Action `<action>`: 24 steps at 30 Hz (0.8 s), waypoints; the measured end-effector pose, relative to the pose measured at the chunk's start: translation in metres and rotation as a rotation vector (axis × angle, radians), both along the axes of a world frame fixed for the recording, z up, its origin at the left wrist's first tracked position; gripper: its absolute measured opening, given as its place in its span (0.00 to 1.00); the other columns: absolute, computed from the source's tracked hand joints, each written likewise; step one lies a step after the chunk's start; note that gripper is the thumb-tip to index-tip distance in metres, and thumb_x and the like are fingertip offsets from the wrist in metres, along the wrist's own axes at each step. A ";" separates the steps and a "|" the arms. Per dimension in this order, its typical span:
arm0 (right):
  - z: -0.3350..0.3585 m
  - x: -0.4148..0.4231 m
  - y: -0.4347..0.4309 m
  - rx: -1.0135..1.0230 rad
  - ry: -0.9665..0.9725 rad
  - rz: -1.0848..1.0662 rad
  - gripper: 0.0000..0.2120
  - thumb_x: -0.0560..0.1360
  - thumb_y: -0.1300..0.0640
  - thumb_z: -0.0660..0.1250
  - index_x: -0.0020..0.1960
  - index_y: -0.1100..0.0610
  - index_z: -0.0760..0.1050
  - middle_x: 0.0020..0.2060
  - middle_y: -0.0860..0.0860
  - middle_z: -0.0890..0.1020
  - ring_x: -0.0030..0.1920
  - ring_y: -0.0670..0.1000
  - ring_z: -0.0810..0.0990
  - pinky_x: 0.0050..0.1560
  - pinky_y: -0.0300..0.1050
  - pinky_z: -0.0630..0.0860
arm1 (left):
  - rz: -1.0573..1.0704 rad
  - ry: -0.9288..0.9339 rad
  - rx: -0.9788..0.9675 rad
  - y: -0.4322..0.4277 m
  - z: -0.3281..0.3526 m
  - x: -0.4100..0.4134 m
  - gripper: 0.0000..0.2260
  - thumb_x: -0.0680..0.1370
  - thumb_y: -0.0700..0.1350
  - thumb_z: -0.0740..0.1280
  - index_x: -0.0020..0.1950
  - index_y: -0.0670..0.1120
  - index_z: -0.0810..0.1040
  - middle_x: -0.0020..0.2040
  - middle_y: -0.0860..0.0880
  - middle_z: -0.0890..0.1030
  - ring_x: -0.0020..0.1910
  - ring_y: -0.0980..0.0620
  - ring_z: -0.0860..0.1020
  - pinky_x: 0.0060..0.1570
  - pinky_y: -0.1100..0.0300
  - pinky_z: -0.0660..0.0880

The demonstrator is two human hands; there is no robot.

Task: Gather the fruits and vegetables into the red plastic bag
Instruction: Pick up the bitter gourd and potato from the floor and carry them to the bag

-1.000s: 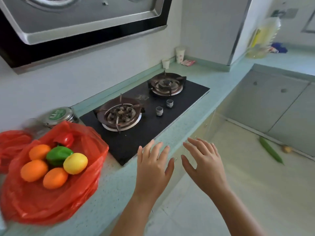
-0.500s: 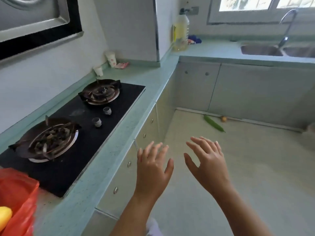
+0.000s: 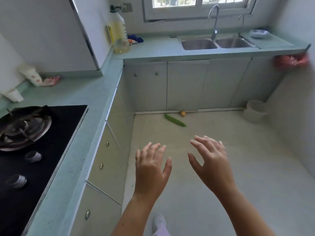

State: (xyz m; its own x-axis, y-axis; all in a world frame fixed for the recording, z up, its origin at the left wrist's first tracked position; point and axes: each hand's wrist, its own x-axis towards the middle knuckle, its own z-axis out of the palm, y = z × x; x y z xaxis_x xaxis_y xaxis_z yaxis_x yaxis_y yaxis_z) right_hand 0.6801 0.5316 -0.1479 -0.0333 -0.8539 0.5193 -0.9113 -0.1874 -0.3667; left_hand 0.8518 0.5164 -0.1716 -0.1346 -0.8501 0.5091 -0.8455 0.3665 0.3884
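A long green cucumber [image 3: 174, 120] lies on the pale floor near the base of the far cabinets. Just beyond it, against the kickboard, sits a small orange-yellow fruit [image 3: 182, 113]. My left hand [image 3: 151, 167] and my right hand [image 3: 210, 160] hover side by side over the floor, well short of both, fingers spread and holding nothing. The red plastic bag with the gathered fruit is out of view.
A green counter [image 3: 95, 92] with a black gas hob [image 3: 34, 142] runs along the left, drawers below. A double sink [image 3: 214, 43] and an oil bottle [image 3: 120, 36] sit on the far counter. A white bucket [image 3: 255, 110] stands in the floor's right corner. Another red bag [image 3: 292, 61] hangs at far right.
The view has swung right, away from the red bag of fruit toward the floor and sink. The bag has left the frame. Both hands stay open and empty.
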 end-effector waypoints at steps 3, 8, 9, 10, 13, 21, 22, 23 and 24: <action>0.006 0.000 -0.041 0.022 0.011 -0.029 0.18 0.71 0.48 0.59 0.53 0.56 0.79 0.53 0.54 0.81 0.56 0.58 0.78 0.58 0.62 0.68 | -0.030 0.027 0.000 -0.049 0.004 -0.002 0.17 0.73 0.52 0.59 0.55 0.45 0.80 0.54 0.46 0.81 0.59 0.48 0.70 0.60 0.40 0.65; 0.014 0.002 -0.106 0.027 0.015 -0.073 0.18 0.71 0.48 0.59 0.53 0.56 0.78 0.53 0.53 0.81 0.56 0.58 0.77 0.58 0.62 0.69 | -0.064 0.079 -0.006 -0.121 0.007 -0.004 0.17 0.74 0.52 0.59 0.56 0.45 0.79 0.55 0.47 0.81 0.60 0.47 0.71 0.62 0.42 0.62; 0.014 0.002 -0.116 0.025 0.015 -0.079 0.18 0.71 0.48 0.59 0.53 0.56 0.78 0.53 0.53 0.81 0.56 0.57 0.77 0.58 0.62 0.69 | -0.069 0.081 0.001 -0.133 0.006 -0.005 0.17 0.74 0.52 0.59 0.56 0.45 0.79 0.55 0.47 0.80 0.60 0.47 0.71 0.62 0.41 0.62; 0.014 0.002 -0.125 0.024 0.016 -0.084 0.17 0.71 0.48 0.60 0.53 0.56 0.78 0.53 0.53 0.81 0.56 0.57 0.77 0.58 0.63 0.69 | -0.074 0.078 0.007 -0.143 0.005 -0.007 0.18 0.74 0.52 0.59 0.56 0.45 0.79 0.55 0.46 0.81 0.60 0.47 0.72 0.61 0.41 0.63; 0.012 -0.003 -0.147 0.026 0.014 -0.104 0.18 0.71 0.48 0.60 0.53 0.56 0.78 0.53 0.53 0.81 0.56 0.58 0.77 0.58 0.63 0.69 | -0.102 0.075 0.019 -0.167 0.004 -0.014 0.17 0.74 0.51 0.59 0.56 0.45 0.79 0.55 0.46 0.81 0.60 0.46 0.73 0.61 0.40 0.65; -0.001 -0.038 -0.205 0.045 -0.007 -0.161 0.18 0.71 0.48 0.59 0.54 0.57 0.78 0.53 0.53 0.81 0.56 0.58 0.77 0.58 0.63 0.68 | -0.170 0.056 0.047 -0.230 -0.009 -0.050 0.17 0.73 0.51 0.59 0.56 0.44 0.79 0.55 0.46 0.81 0.60 0.46 0.72 0.60 0.39 0.65; -0.003 -0.046 -0.215 0.048 -0.011 -0.164 0.18 0.71 0.48 0.59 0.54 0.57 0.78 0.53 0.53 0.81 0.56 0.58 0.77 0.58 0.63 0.68 | -0.177 0.054 0.053 -0.239 -0.012 -0.057 0.17 0.74 0.51 0.59 0.56 0.44 0.79 0.55 0.46 0.81 0.60 0.45 0.72 0.60 0.39 0.65; -0.005 -0.054 -0.225 0.050 -0.014 -0.168 0.18 0.71 0.48 0.59 0.54 0.57 0.78 0.53 0.53 0.81 0.56 0.57 0.77 0.58 0.63 0.68 | -0.182 0.050 0.058 -0.249 -0.014 -0.064 0.18 0.74 0.51 0.59 0.56 0.44 0.79 0.55 0.46 0.80 0.60 0.45 0.72 0.60 0.39 0.65; -0.007 -0.063 -0.237 0.050 -0.017 -0.172 0.18 0.71 0.48 0.59 0.53 0.57 0.78 0.53 0.53 0.81 0.56 0.57 0.77 0.57 0.63 0.69 | -0.187 0.044 0.063 -0.261 -0.016 -0.072 0.18 0.74 0.51 0.59 0.56 0.44 0.79 0.56 0.46 0.80 0.60 0.45 0.72 0.60 0.39 0.65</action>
State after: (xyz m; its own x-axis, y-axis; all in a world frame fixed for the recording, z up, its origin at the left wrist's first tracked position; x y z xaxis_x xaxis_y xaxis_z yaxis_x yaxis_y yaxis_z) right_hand 0.6170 0.2947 -0.1552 -0.1895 -0.8594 0.4749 -0.9220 -0.0106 -0.3871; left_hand 0.7801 0.2556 -0.1874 -0.2721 -0.8425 0.4649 -0.7466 0.4896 0.4504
